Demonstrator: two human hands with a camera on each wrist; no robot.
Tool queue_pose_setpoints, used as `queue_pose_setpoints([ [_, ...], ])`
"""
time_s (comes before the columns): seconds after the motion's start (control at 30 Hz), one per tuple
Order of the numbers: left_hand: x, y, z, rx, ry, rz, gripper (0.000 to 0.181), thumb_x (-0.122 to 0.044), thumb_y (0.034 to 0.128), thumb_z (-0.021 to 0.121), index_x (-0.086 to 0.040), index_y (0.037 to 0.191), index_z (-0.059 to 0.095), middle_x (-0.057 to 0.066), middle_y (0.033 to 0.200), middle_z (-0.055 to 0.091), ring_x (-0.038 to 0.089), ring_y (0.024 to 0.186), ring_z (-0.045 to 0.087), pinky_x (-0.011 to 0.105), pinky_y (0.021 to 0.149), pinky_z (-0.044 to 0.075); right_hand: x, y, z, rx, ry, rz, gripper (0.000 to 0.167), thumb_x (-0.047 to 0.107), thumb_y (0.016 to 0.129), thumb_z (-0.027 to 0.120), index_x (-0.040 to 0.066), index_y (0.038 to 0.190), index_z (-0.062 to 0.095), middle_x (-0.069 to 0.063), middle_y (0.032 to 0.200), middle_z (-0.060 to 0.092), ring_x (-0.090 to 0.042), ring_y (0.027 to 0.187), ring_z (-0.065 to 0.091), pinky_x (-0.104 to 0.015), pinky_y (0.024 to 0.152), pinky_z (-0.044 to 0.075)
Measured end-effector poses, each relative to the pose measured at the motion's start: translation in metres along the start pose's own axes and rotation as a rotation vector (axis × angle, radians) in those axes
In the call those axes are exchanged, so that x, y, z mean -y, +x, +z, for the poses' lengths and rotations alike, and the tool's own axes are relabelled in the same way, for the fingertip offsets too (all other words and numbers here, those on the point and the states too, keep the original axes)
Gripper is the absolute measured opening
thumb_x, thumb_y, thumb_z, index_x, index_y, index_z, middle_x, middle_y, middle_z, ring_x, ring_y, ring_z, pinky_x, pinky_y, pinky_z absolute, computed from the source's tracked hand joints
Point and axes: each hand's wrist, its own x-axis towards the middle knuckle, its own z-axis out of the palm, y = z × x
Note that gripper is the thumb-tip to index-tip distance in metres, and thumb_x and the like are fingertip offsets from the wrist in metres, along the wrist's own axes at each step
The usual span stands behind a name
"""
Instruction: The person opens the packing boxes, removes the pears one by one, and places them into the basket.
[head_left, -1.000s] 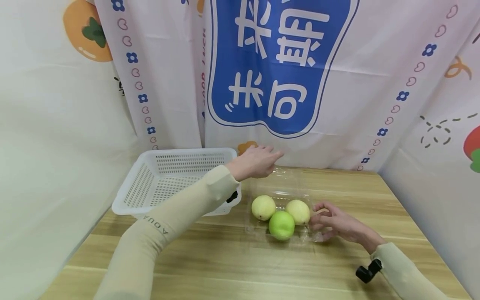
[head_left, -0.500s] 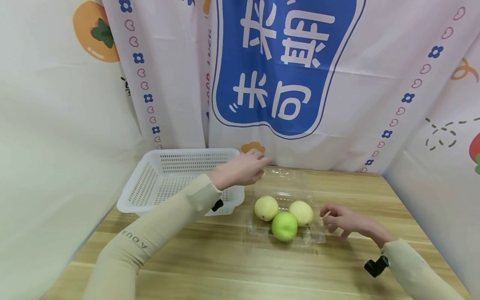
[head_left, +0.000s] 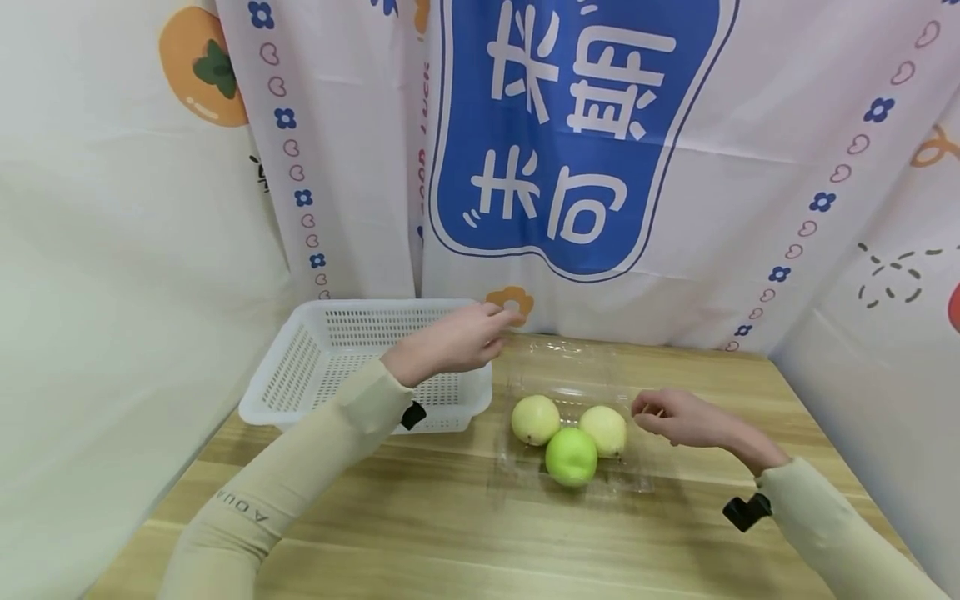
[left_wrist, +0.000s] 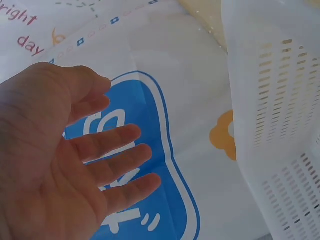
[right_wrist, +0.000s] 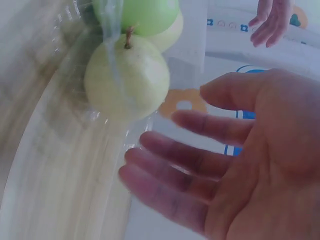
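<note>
A clear plastic clamshell box (head_left: pixel 630 479) lies on the table with its lid (head_left: pixel 562 367) folded back toward the curtain. Inside it sit two pale yellow pears (head_left: pixel 536 420) (head_left: pixel 603 431) and, in front of them, a green apple (head_left: pixel 572 457). My left hand (head_left: pixel 453 340) hovers above the right end of a white basket, fingers loosely extended and holding nothing. Just right of the box, my right hand (head_left: pixel 684 417) is raised with nothing in it. In the right wrist view its relaxed fingers (right_wrist: pixel 170 192) are apart from the nearer pear (right_wrist: pixel 127 77).
The white perforated basket (head_left: pixel 281 412) stands at the back left, partly behind my left forearm. A printed curtain (head_left: pixel 720 250) borders the table's back edge, and cloth walls rise at both sides. The wooden tabletop (head_left: pixel 450 533) stretches along the front.
My left hand has moved left from above the box's lid to over the basket. My right hand has drawn away from the box's right side and lifted. The fruit stays in the box.
</note>
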Motion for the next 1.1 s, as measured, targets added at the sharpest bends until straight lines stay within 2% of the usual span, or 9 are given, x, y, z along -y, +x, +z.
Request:
queue_pose_setpoints([
  [0.17,0.007,-0.012,-0.002,-0.035,-0.066,-0.016,0.048,-0.019,0.0999,0.053,-0.014,0.147,0.044,0.011,0.136,0.059,0.025,0.121,0.058,0.039,0.103,0.048,0.014,0.003,0.003,-0.041,-0.037,-0.094,0.031,0.027,0.102,0.053,0.004,0.121,0.061,-0.012,0.108,0.068,-0.011,0.088,0.062,-0.029,0.068,0.055],
  [0.3,0.014,-0.025,-0.004,-0.063,-0.125,-0.051,0.046,-0.020,0.1011,0.051,-0.012,0.146,0.045,0.010,0.139,0.056,0.025,0.126,0.056,0.041,0.106,0.046,0.023,0.008,0.008,-0.093,-0.094,-0.145,0.030,0.027,0.102,0.054,0.007,0.123,0.060,-0.010,0.111,0.068,-0.013,0.097,0.064,-0.028,0.076,0.054],
  [0.47,0.023,-0.047,-0.005,-0.116,-0.191,-0.137,0.048,-0.024,0.1033,0.048,-0.011,0.149,0.039,0.010,0.150,0.047,0.027,0.138,0.046,0.044,0.113,0.039,0.035,0.012,0.012,-0.133,-0.081,-0.177,0.033,0.025,0.100,0.058,0.010,0.129,0.055,-0.015,0.119,0.066,-0.022,0.105,0.064,-0.032,0.083,0.056],
  [0.63,0.028,-0.059,-0.001,-0.151,-0.212,-0.133,0.054,-0.026,0.1036,0.048,-0.012,0.153,0.032,0.009,0.154,0.041,0.026,0.140,0.043,0.043,0.115,0.036,0.046,0.014,0.014,-0.149,-0.042,-0.177,0.044,0.031,0.098,0.061,0.012,0.136,0.050,-0.012,0.124,0.065,-0.022,0.110,0.063,-0.031,0.086,0.055],
  [0.77,0.033,-0.072,-0.005,-0.180,-0.268,-0.186,0.056,-0.027,0.1039,0.047,-0.011,0.154,0.029,0.010,0.157,0.037,0.029,0.143,0.038,0.047,0.117,0.032,0.054,0.018,0.017,-0.158,-0.086,-0.208,0.051,0.037,0.096,0.063,0.013,0.139,0.049,-0.010,0.130,0.062,-0.024,0.115,0.061,-0.038,0.090,0.054],
  [0.9,0.041,-0.092,-0.014,-0.223,-0.281,-0.268,0.055,-0.029,0.1045,0.046,-0.014,0.155,0.028,0.012,0.155,0.039,0.033,0.139,0.043,0.052,0.114,0.035,0.062,0.023,0.017,-0.168,-0.176,-0.237,0.055,0.038,0.095,0.064,0.014,0.141,0.049,-0.007,0.134,0.060,-0.025,0.118,0.060,-0.044,0.091,0.054],
  [1.1,0.059,-0.116,-0.020,-0.286,-0.267,-0.340,0.055,-0.028,0.1044,0.045,-0.013,0.154,0.029,0.019,0.149,0.046,0.038,0.129,0.051,0.057,0.104,0.042,0.072,0.027,0.016,-0.162,-0.249,-0.275,0.055,0.038,0.094,0.065,0.012,0.141,0.049,-0.007,0.136,0.058,-0.024,0.118,0.060,-0.045,0.093,0.053],
])
